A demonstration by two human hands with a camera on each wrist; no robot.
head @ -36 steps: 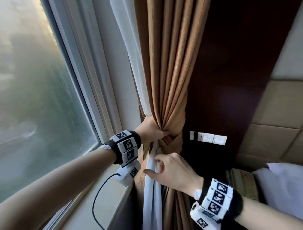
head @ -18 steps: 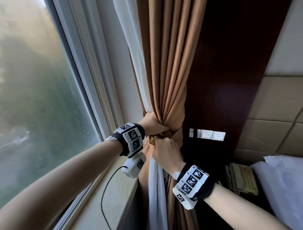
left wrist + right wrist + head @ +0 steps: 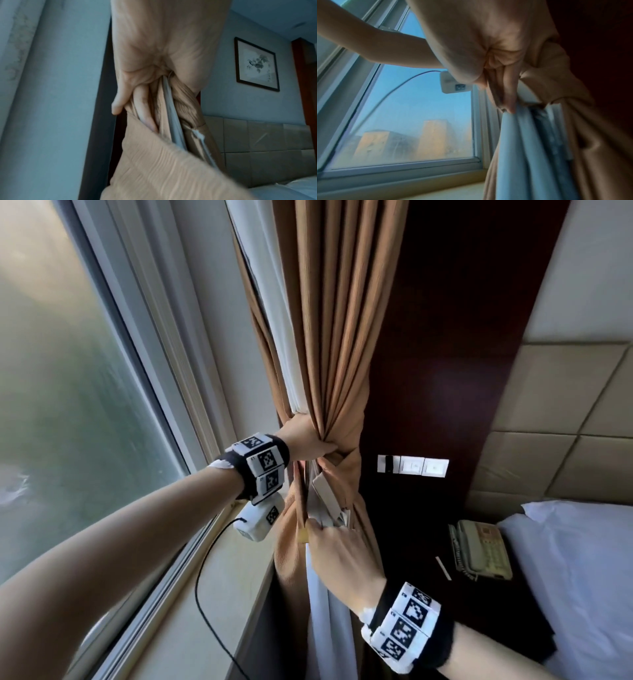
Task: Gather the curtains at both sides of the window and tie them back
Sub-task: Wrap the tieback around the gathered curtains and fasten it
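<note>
The brown curtain (image 3: 335, 330) hangs bunched beside the dark wood panel, cinched at waist height by a band of the same brown cloth (image 3: 351, 436). My left hand (image 3: 318, 446) grips the bunch at that cinch; in the left wrist view its fingers (image 3: 143, 111) dig into the folds. Below it my right hand (image 3: 325, 530) pinches the brown folds and the white lining (image 3: 329, 628) together. The right wrist view shows its fingers (image 3: 508, 94) curled over the top of the pale lining folds (image 3: 518, 155).
The window (image 3: 68, 422) and its sill (image 3: 191, 621) are at the left, with a black cable (image 3: 202, 587) trailing from my left wrist. Wall switches (image 3: 412, 465), a telephone (image 3: 481, 546) on a dark nightstand and a white bed (image 3: 582, 577) are at the right.
My right hand rose to the cinch beside my left hand, then dropped to the folds below it. My left hand kept its grip on the bunch.
</note>
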